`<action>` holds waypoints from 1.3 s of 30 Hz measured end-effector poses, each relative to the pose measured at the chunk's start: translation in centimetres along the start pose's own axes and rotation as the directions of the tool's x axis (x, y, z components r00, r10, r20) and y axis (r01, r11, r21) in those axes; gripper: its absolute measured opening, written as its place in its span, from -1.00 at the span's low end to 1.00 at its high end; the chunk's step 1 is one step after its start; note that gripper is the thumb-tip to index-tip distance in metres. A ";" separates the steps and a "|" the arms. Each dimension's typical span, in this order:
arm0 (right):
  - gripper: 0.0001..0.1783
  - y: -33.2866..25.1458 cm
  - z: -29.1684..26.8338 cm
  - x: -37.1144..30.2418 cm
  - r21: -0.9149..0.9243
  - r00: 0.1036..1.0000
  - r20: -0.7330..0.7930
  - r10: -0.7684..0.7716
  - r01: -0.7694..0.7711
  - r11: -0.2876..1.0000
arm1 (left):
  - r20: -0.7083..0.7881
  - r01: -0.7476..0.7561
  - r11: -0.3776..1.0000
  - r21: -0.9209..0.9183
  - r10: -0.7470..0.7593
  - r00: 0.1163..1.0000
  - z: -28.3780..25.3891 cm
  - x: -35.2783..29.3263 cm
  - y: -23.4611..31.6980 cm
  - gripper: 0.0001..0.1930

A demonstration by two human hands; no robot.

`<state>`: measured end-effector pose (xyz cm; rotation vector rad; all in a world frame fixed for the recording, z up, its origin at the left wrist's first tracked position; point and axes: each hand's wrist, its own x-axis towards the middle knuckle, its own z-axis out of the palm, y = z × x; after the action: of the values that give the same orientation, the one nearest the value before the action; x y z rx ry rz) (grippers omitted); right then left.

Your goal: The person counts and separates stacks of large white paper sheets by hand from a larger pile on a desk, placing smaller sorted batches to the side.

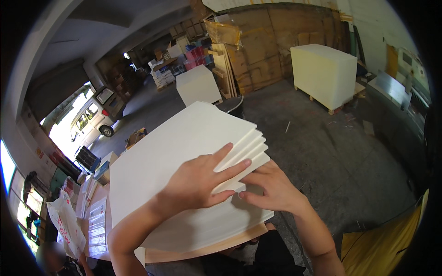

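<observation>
A tall stack of large white paper sheets (161, 142) lies in front of me, its top sheets fanned into several stepped layers at the right corner. My left hand (198, 179) rests on this fanned corner with fingers spread, two of them stretched over the layers and the thumb low by their near edge. From the right, my right hand (274, 186) grips the same corner. Its thumb and forefinger show on the near side; the other fingers are partly hidden behind the layers. Both thumbs are close together.
A wooden tabletop (184, 255) carries the stack. White blocks of stacked sheets stand on pallets, one at the right (322, 76), one ahead (198, 85). A white plastic bag (66, 223) and a person (53, 260) are lower left. Yellow sheeting (382, 244) is lower right; a van (94, 119) stands outside.
</observation>
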<state>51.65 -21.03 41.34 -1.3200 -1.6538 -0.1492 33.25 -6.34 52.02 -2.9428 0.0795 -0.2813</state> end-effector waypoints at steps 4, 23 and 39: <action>-0.52 -0.2 0.2 0.0 0.032 0.999 0.036 0.016 -0.017 0.999 | -0.121 -0.001 0.998 0.059 0.008 0.993 0.9 -0.1 0.2 -0.12; -0.54 -0.1 -3.5 2.1 -0.204 0.877 -0.070 0.475 -0.478 0.854 | -0.064 0.111 0.991 -0.070 -0.116 0.991 0.9 0.9 -1.8 -0.23; -0.56 1.7 -0.5 4.1 0.856 0.712 0.176 0.680 -0.451 0.251 | -0.033 0.112 0.972 -0.208 -0.121 0.992 -0.1 0.0 -2.4 -0.37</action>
<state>53.55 -17.85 43.84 -0.9231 -0.6768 0.8772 33.29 -3.97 52.60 -3.1534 -0.0628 -0.3783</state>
